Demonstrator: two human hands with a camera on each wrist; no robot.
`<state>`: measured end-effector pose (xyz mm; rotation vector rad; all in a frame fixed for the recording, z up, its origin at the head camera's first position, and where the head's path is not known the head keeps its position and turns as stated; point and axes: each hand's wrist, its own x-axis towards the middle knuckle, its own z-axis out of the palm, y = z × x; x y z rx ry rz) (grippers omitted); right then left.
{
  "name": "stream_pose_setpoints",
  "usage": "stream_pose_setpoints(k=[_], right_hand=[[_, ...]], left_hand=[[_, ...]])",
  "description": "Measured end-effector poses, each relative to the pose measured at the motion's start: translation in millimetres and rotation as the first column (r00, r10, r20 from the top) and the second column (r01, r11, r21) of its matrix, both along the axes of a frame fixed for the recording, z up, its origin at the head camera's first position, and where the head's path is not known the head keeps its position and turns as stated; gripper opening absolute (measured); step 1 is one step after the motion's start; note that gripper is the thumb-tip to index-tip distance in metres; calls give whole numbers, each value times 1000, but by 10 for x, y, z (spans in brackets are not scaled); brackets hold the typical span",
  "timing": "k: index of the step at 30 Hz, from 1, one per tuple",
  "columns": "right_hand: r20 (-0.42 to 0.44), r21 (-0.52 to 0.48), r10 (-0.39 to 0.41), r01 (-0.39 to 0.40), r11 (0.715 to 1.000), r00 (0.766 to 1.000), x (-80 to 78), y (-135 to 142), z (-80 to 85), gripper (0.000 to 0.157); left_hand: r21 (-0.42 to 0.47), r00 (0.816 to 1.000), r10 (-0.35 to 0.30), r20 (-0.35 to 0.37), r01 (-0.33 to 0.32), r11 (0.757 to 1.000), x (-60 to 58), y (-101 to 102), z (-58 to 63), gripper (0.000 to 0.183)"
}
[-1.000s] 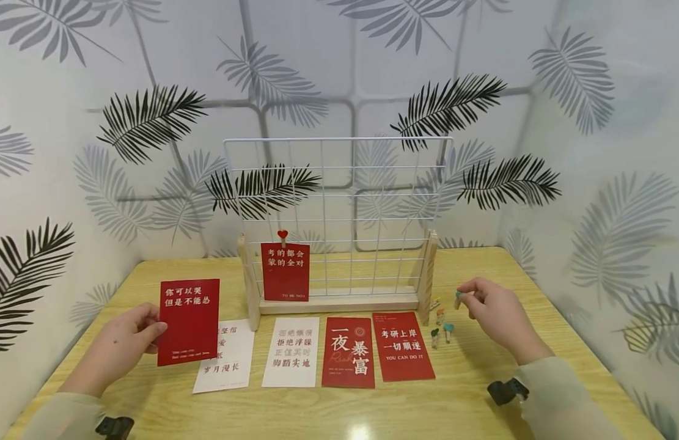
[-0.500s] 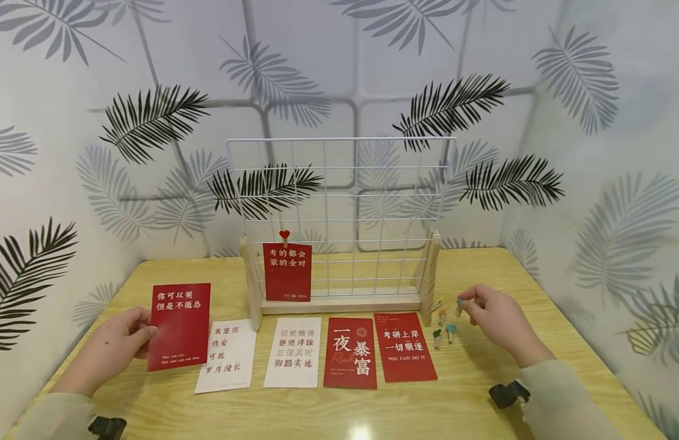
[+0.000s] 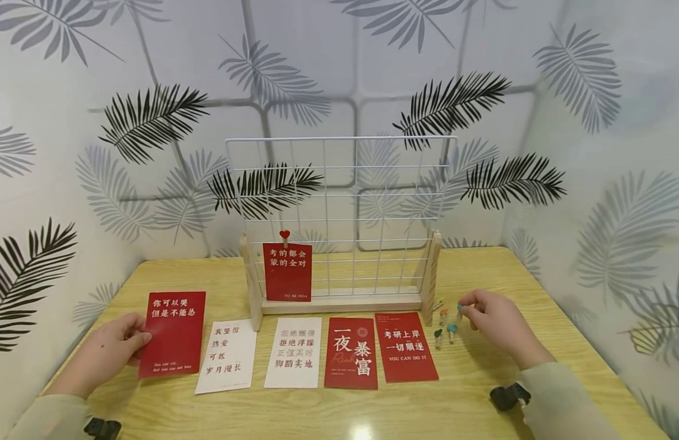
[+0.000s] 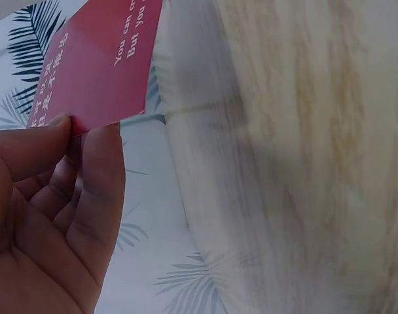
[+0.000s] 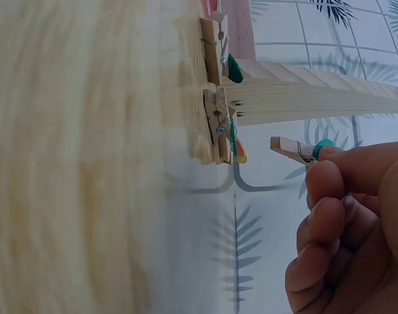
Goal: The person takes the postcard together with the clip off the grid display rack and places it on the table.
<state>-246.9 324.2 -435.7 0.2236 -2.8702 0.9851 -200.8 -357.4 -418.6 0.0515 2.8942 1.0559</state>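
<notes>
My left hand [image 3: 105, 351] pinches the left edge of a red card [image 3: 173, 336] with white lettering, thumb on its front. The left wrist view shows the same card [image 4: 101, 65] held off the table. On the right, my right hand [image 3: 499, 321] pinches a small wooden clothespin [image 5: 292, 149] with a teal decoration at its end, raised above the table. Several other little clothespins [image 5: 217, 121] lie just left of that hand. A red card [image 3: 288, 275] hangs on the white wire grid [image 3: 339, 183] from a clothespin with a red heart [image 3: 285, 234].
In front of the rack's wooden base [image 3: 341, 304] lie two white cards, a left one [image 3: 227, 356] and a right one [image 3: 292, 352], then two red cards, one [image 3: 351, 353] beside the other [image 3: 406, 347]. The rack's wooden posts stand upright on the table [image 3: 284, 415].
My left hand has moved left and slightly down with the red card, uncovering the left white card. My right hand has shifted slightly down, still pinching the clothespin.
</notes>
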Motion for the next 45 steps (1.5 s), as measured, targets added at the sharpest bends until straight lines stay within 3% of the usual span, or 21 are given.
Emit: stream_pose_setpoints(k=[6, 21, 28, 45], right_hand=[[29, -8, 7, -6, 1000, 1000, 4, 4, -11, 15], [79, 24, 30, -32, 999, 996, -3, 58, -73, 14], [74, 61, 57, -62, 996, 996, -8, 79, -104, 10], [164, 55, 98, -109, 993, 982, -14, 91, -121, 13]], left_hand=[[-29, 1000, 20, 14, -20, 999, 1, -29, -24, 12], [-71, 989, 51, 142, -41, 997, -64, 16, -34, 13], [-93, 988, 38, 152, -24, 995, -88, -6, -76, 16], [-129, 981, 8, 192, 17, 992, -74, -27, -134, 13]])
